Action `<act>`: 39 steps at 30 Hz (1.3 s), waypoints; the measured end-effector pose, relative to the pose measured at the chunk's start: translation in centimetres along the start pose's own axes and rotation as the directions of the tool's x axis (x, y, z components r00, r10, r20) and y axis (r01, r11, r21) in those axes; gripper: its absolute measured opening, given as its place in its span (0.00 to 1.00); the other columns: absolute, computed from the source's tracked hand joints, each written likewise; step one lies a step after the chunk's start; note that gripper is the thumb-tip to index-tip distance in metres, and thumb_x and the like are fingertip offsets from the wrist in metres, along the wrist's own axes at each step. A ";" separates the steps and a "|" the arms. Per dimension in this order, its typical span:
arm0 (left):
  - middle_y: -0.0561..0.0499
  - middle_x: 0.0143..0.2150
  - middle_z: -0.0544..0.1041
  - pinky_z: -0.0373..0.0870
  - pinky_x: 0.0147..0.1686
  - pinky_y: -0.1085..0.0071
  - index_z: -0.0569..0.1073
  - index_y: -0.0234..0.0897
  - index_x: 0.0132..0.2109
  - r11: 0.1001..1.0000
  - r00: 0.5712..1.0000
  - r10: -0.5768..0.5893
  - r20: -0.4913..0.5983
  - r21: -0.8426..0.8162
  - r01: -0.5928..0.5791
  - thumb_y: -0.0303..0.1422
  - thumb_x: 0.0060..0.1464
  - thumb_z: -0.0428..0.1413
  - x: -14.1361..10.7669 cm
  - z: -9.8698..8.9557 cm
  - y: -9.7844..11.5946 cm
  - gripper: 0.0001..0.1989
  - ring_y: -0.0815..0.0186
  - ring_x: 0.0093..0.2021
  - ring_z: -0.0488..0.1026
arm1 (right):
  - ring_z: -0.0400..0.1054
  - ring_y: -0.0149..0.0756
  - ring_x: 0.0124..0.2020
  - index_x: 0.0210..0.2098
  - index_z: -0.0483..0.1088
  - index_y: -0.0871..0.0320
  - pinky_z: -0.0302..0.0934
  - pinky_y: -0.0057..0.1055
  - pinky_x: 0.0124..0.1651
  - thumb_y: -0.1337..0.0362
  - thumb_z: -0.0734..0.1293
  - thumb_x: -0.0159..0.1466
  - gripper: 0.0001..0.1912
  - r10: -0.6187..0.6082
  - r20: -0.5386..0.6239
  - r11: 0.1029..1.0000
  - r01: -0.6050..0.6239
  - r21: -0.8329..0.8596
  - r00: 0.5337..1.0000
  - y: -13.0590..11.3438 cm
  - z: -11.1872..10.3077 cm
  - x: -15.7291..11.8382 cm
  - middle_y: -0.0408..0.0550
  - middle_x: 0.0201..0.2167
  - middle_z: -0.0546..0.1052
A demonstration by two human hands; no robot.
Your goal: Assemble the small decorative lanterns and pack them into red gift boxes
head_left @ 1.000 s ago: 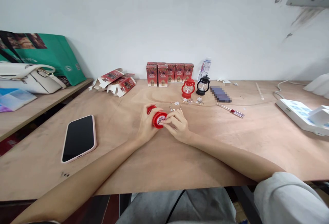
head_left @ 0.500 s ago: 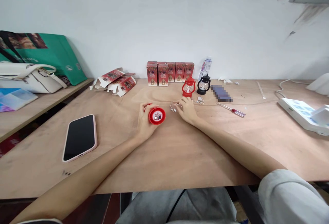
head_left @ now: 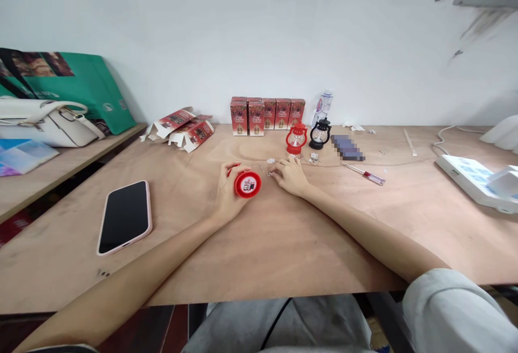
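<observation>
- Your left hand (head_left: 229, 197) is curled round the red lantern (head_left: 247, 184), base facing you, long axis running back past your fingers.
- Bent wire (head_left: 266, 171) just right of that grip.
- Your right hand (head_left: 292, 178), half-curled there, can't tell if it's pinching.

A bare wooden table (head_left: 251, 256) spans the frame, with a dark-screened phone (head_left: 124, 217) lying at its left and flattened red cartons (head_left: 178, 128) at upper left. Along the upper middle stand red boxes (head_left: 256, 118), a red lantern (head_left: 297, 139), a black lantern (head_left: 320, 136) and a clear bottle (head_left: 325, 106), with small loose parts (head_left: 314, 157) and a bent wire (head_left: 265, 170) lower down, near the centre. Right of centre lies a screwdriver (head_left: 370, 177), below a pixelated dark item (head_left: 347, 148), while a white power strip (head_left: 471, 177) occupies the right edge.
</observation>
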State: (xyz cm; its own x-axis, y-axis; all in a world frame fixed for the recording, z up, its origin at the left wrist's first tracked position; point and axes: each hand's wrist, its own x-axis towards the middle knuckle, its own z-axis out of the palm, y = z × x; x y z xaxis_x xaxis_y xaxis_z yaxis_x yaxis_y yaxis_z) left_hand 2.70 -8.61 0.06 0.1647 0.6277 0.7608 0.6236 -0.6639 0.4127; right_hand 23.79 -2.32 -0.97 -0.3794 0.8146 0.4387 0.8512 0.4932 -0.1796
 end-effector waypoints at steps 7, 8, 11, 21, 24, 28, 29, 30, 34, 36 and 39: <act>0.47 0.50 0.65 0.69 0.52 0.60 0.67 0.41 0.49 1.000 1.000 0.005 -0.009 -0.002 -0.005 0.26 0.46 0.64 0.1 0.0 0.0 0.23 0.58 0.54 0.68 | 0.64 0.45 0.43 0.33 0.70 0.59 0.54 0.40 0.48 0.66 0.64 0.63 0.04 -0.066 -0.015 0.994 0.067 0.090 0.998 -0.2 -0.6 -0.2 0.53 0.37 0.77; 0.47 0.50 0.65 0.69 0.52 0.60 0.67 0.41 0.49 1.000 1.000 0.002 -0.004 0.002 -0.002 0.27 0.46 0.64 0.1 0.0 0.0 0.23 0.58 0.54 0.68 | 0.65 0.44 0.43 0.32 0.69 0.58 0.56 0.39 0.48 0.66 0.64 0.63 0.04 -0.088 -0.041 0.989 0.093 0.119 0.995 -0.1 -0.6 -0.3 0.53 0.36 0.77; 0.47 0.49 0.66 0.69 0.52 0.60 0.67 0.41 0.49 1.000 1.000 0.013 -0.004 0.001 -0.013 0.28 0.46 0.64 0.1 0.0 0.0 0.22 0.57 0.54 0.68 | 0.68 0.42 0.40 0.29 0.66 0.56 0.60 0.38 0.45 0.69 0.63 0.61 0.04 -0.162 -0.133 0.953 0.190 0.235 0.978 0.0 -0.4 -0.6 0.52 0.35 0.77; 0.46 0.50 0.64 0.69 0.53 0.60 0.68 0.41 0.49 0.999 0.999 -0.049 -0.007 0.004 0.049 0.30 0.47 0.63 -0.1 0.2 -0.3 0.21 0.57 0.55 0.67 | 0.73 0.34 0.30 0.30 0.73 0.55 0.67 0.33 0.37 0.61 0.71 0.59 0.06 0.127 -0.462 0.749 0.221 0.625 0.877 -4.4 -2.0 -2.4 0.45 0.28 0.79; 0.46 0.50 0.64 0.69 0.53 0.59 0.68 0.41 0.48 0.998 0.998 -0.058 0.002 0.001 0.058 0.31 0.48 0.62 -0.1 0.4 -0.4 0.20 0.56 0.55 0.66 | 0.73 0.33 0.31 0.31 0.76 0.54 0.69 0.32 0.37 0.63 0.69 0.62 0.04 0.070 -0.497 0.722 0.300 0.624 0.865 -6.1 -2.9 -2.7 0.44 0.29 0.80; 0.46 0.50 0.65 0.69 0.53 0.58 0.68 0.41 0.48 0.999 0.999 -0.039 -0.016 -0.018 0.039 0.32 0.49 0.61 -0.2 0.7 -0.6 0.18 0.56 0.55 0.66 | 0.74 0.32 0.34 0.37 0.77 0.53 0.70 0.30 0.38 0.72 0.62 0.66 0.12 -0.194 -0.597 0.716 0.529 0.456 0.778 -7.5 -3.1 -2.6 0.44 0.32 0.81; 0.46 0.50 0.65 0.69 0.52 0.58 0.68 0.41 0.48 0.999 0.999 -0.031 -0.020 -0.020 0.031 0.33 0.49 0.61 -0.2 0.7 -0.6 0.18 0.57 0.54 0.66 | 0.73 0.32 0.34 0.38 0.77 0.53 0.70 0.30 0.38 0.72 0.62 0.66 0.13 -0.243 -0.615 0.720 0.564 0.404 0.751 -7.7 -3.0 -2.6 0.45 0.31 0.81; 0.46 0.49 0.65 0.69 0.52 0.58 0.68 0.41 0.48 1.000 0.999 -0.024 -0.025 -0.020 0.023 0.33 0.50 0.60 -0.2 0.7 -0.6 0.18 0.57 0.54 0.66 | 0.73 0.32 0.34 0.38 0.76 0.53 0.69 0.30 0.38 0.72 0.61 0.66 0.13 -0.272 -0.626 0.729 0.581 0.362 0.731 -7.8 -2.9 -2.5 0.45 0.30 0.81; 0.46 0.49 0.66 0.69 0.51 0.59 0.68 0.41 0.48 1.000 0.999 0.004 -0.042 -0.022 -0.005 0.32 0.50 0.60 -0.2 0.7 -0.7 0.17 0.58 0.54 0.66 | 0.72 0.32 0.33 0.35 0.75 0.54 0.69 0.31 0.37 0.71 0.63 0.66 0.10 -0.267 -0.611 0.775 0.543 0.323 0.745 -7.8 -2.7 -2.3 0.45 0.29 0.79; 0.46 0.49 0.65 0.69 0.51 0.59 0.68 0.41 0.48 1.000 0.999 0.005 -0.042 -0.030 -0.006 0.32 0.50 0.60 -0.2 0.7 -0.6 0.17 0.57 0.54 0.66 | 0.72 0.32 0.32 0.33 0.74 0.54 0.69 0.30 0.36 0.70 0.64 0.65 0.08 -0.250 -0.616 0.783 0.530 0.326 0.747 -7.7 -2.7 -2.2 0.45 0.29 0.79; 0.45 0.50 0.65 0.70 0.51 0.58 0.68 0.40 0.48 0.999 0.999 -0.013 -0.029 -0.034 0.012 0.33 0.50 0.61 -0.2 0.6 -0.6 0.18 0.56 0.54 0.66 | 0.71 0.32 0.31 0.33 0.72 0.55 0.68 0.30 0.36 0.70 0.65 0.64 0.06 -0.237 -0.624 0.781 0.528 0.334 0.745 -7.6 -2.7 -2.3 0.45 0.28 0.78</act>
State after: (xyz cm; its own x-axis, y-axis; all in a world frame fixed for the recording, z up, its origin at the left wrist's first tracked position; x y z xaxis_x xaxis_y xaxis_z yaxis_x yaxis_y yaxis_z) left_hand 2.78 -8.06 -0.65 0.1345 0.6239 0.7699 0.5991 -0.6700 0.4383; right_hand 19.14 -8.73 1.75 -0.2583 0.2994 0.9185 0.3435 0.9171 -0.2024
